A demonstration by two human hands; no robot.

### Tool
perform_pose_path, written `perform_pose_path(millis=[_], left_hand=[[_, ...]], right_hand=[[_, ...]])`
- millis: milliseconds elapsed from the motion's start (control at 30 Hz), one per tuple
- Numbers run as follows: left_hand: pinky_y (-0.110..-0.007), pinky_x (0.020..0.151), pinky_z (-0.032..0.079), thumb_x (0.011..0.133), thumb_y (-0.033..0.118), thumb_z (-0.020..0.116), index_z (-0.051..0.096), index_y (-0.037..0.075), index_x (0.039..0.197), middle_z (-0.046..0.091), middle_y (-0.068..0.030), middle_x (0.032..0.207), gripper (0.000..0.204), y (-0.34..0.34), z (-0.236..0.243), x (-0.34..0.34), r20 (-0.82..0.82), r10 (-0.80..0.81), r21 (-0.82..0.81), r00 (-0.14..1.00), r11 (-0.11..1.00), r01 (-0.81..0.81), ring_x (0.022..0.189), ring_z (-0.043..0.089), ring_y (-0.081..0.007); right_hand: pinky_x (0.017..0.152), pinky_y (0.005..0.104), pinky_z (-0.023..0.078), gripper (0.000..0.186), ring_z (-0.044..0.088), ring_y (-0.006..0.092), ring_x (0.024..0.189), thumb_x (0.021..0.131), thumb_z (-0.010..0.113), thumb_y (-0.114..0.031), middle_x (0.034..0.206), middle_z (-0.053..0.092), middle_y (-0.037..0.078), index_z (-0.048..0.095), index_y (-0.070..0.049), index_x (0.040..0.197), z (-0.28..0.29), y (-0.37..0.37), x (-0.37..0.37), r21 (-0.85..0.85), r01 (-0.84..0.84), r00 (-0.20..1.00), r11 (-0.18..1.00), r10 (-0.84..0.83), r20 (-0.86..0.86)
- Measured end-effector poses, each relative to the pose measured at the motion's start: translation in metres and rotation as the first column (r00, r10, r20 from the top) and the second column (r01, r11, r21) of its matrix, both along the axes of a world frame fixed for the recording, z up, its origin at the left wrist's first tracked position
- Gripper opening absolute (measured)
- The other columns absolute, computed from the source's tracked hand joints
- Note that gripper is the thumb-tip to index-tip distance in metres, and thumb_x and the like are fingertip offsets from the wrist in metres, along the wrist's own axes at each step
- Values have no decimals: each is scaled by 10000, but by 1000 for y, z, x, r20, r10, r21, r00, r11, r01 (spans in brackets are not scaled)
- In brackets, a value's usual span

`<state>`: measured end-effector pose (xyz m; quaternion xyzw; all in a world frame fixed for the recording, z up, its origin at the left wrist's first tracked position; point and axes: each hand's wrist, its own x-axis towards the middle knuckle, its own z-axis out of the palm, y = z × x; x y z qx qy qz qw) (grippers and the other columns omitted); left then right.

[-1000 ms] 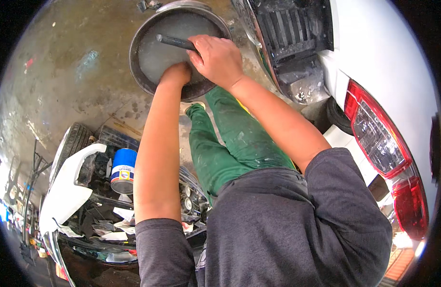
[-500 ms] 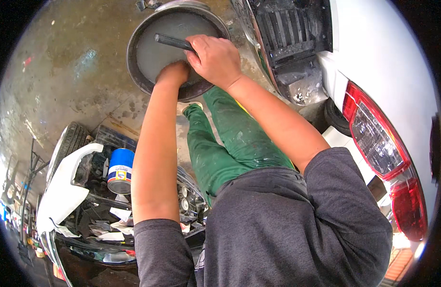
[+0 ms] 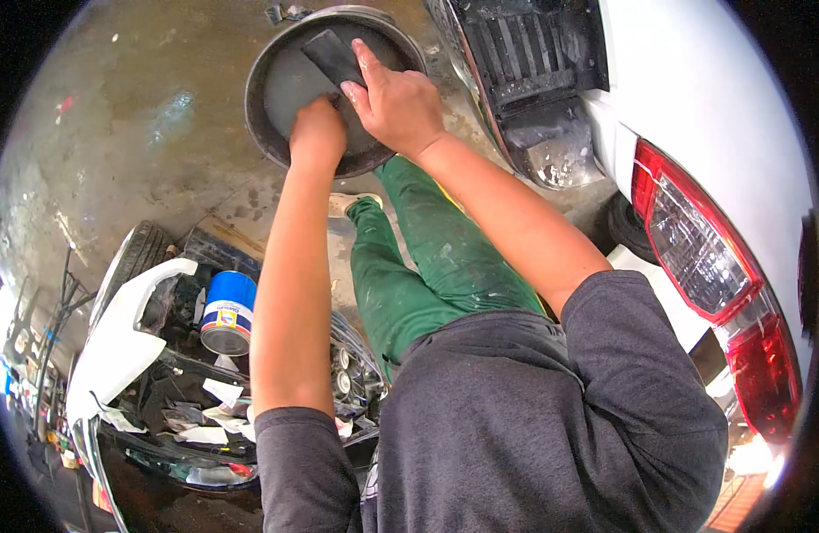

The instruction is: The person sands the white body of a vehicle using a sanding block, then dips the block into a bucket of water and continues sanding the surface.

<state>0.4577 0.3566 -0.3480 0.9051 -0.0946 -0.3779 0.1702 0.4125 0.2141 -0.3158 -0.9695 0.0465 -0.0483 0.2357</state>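
Note:
A round black tub (image 3: 258, 120) of cloudy grey water stands on the floor at the top of the view. Over it, my right hand (image 3: 399, 108) grips a flat, dark sanding block (image 3: 332, 57) by its near end, index finger stretched along its edge. My left hand (image 3: 319, 133) is inside the tub, low at the water, left of and nearer than the right one. Its fingers curl inward, and their tips are partly hidden, so what they hold cannot be made out.
To the right stands a white vehicle body (image 3: 720, 98) with a red and clear tail light (image 3: 701, 244). Left of my legs, a blue paint can (image 3: 229, 306) sits among car parts and paper scraps, beside a white panel (image 3: 116, 351) and a tyre (image 3: 143, 249).
The sanding block has turned from edge-on to showing its broad face, and my right index finger has straightened along it. My left hand has risen slightly, showing more of its curled fingers.

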Motion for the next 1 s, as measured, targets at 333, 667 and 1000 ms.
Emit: perform_pose_path(millis=[333, 667, 1000], left_hand=[[-362, 769, 648, 1002, 76, 608, 610, -14, 1206, 663, -93, 1142, 223, 63, 142, -57, -496, 712, -459, 498, 272, -846, 1005, 674, -202], [-426, 892, 595, 1010, 37, 550, 531, 35, 1337, 662, -113, 1224, 327, 177, 205, -162, -662, 637, -589, 394, -118, -800, 1070, 686, -235], [-406, 972, 538, 983, -5, 500, 519, 54, 1349, 655, -101, 1234, 372, 197, 254, -208, -751, 495, -602, 437, -242, -761, 1112, 665, -245]], right_hand=[[562, 417, 546, 531, 685, 290, 628, 921, 610, -227, 968, 668, 112, 559, -314, 1442, 5, -1, -3, -203, -148, 989, 968, 149, -10], [987, 454, 504, 626, 613, 494, 1129, 897, 535, -137, 1288, 600, 332, 460, -72, 1514, 84, 81, -86, 581, 147, 988, 800, -93, -122], [1092, 370, 413, 797, 548, 377, 1296, 910, 706, -305, 1419, 535, 324, 375, 146, 1477, 135, 77, -121, 673, 331, 936, 661, -322, -144]])
